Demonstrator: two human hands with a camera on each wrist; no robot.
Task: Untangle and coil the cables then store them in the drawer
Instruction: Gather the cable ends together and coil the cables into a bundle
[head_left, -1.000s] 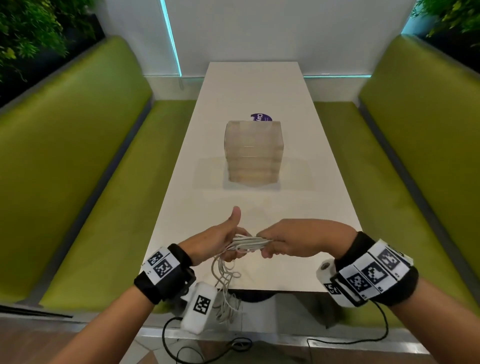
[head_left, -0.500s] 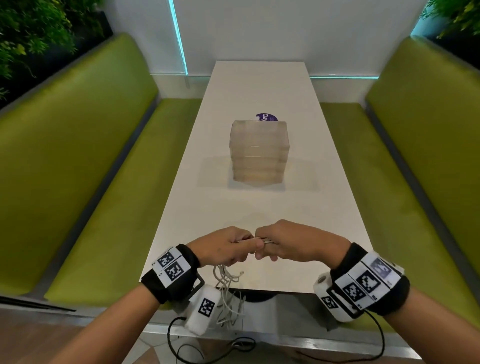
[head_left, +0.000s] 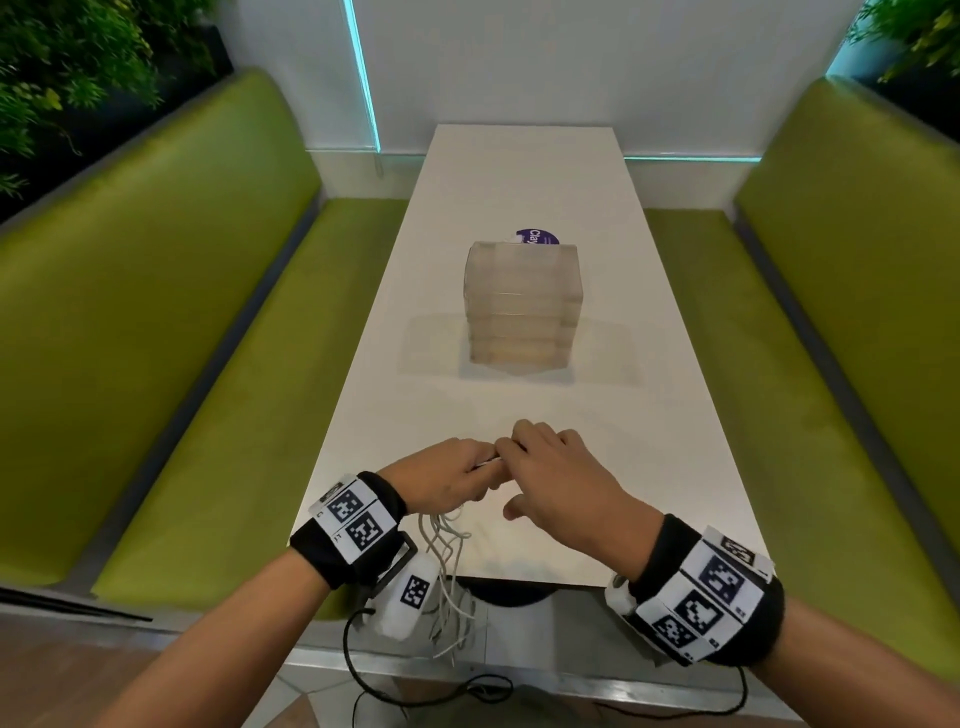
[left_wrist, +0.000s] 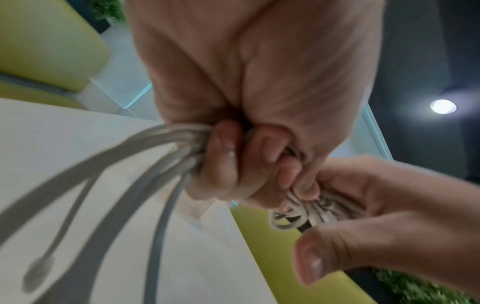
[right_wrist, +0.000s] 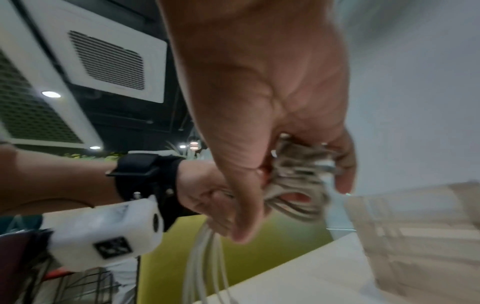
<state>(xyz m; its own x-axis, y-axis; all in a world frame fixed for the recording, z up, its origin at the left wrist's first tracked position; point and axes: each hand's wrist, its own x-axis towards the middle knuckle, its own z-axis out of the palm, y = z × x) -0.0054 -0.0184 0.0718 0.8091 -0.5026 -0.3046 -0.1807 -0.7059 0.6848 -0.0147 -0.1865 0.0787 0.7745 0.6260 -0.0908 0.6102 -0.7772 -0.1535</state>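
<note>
A bundle of thin white cables (head_left: 448, 551) hangs from my left hand (head_left: 451, 480) over the near edge of the white table (head_left: 519, 187). My left fist grips the gathered strands (left_wrist: 166, 139). My right hand (head_left: 545, 467) meets it from the right, fingers curled over the looped cable ends (left_wrist: 298, 214) (right_wrist: 296, 181), thumb sticking out below. A translucent drawer unit (head_left: 523, 306) with stacked drawers, all closed, stands mid-table beyond the hands.
Green benches (head_left: 156, 322) (head_left: 831, 312) flank the table on both sides. A purple round sticker (head_left: 537, 238) shows behind the drawer unit. Black wires (head_left: 431, 691) trail on the floor under the near table edge. Plants fill the top corners.
Both hands have moved forward over the table. My left thumb folded down into a fist on the cables. My right hand slid over the left knuckles, and the horizontal strand between the hands is now hidden.
</note>
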